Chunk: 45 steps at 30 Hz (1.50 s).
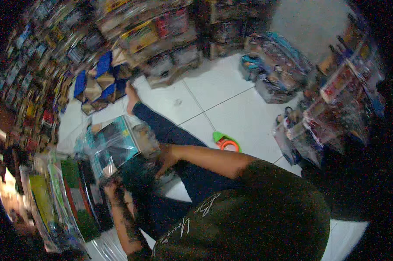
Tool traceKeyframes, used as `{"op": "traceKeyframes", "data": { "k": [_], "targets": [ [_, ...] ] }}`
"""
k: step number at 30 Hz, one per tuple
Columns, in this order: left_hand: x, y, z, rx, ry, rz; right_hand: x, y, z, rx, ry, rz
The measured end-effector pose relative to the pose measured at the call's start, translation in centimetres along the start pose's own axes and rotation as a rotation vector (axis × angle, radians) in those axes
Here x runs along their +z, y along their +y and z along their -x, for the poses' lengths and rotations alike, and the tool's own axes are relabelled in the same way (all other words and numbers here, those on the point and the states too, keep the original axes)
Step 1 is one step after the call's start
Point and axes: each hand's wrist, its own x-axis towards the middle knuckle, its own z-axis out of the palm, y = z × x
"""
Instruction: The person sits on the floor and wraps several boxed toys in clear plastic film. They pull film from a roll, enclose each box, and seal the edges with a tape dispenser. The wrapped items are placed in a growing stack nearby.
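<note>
Ok so I've got left hand and right hand at the clear-wrapped teal package around nine o'clock, too blurry to tell either grip's closure or hold, seemingly mid-handling, and next probably calls for steadying it two-handed.

On the white tiled floor I see a green-and-orange tape dispenser near centre, toward four o'clock; blue-and-tan boxes at ten; blurred stacked goods at eleven; a plastic-wrapped bundle at two.
</note>
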Motion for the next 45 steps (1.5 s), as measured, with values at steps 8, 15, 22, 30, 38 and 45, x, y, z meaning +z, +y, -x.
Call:
{"op": "traceKeyframes", "data": {
  "k": [8, 15, 22, 30, 38, 45],
  "targets": [
    [-10.3, -0.2, -11.7, -0.476, -0.168, 0.136, -7.3, -5.8, -1.2, -0.113, 0.506, -0.15],
    [-2.1, 10.1, -21.2, -0.287, -0.577, 1.406, -16.6, -4.5, 10.7, 0.512, 0.903, -0.54],
    [-1.3, 7.6, -6.2, -0.44, -0.483, 1.44, -28.9, 2.4, 26.2, 0.896, 1.517, -0.649],
    [-6.6, 7.2, -0.4, -1.124, -0.215, 1.169, -41.8, 11.0, 39.6, 0.905, 1.946, -0.594],
    [-6.5, 7.3, -3.5, -1.113, -0.093, 1.018, -46.7, 11.4, 43.9, 1.612, 1.74, -0.019],
    [-6.0, 7.6, -2.5, -1.031, -0.126, 0.967, -45.3, 13.9, 27.2, 1.717, 0.483, 0.838]
  ]
}}
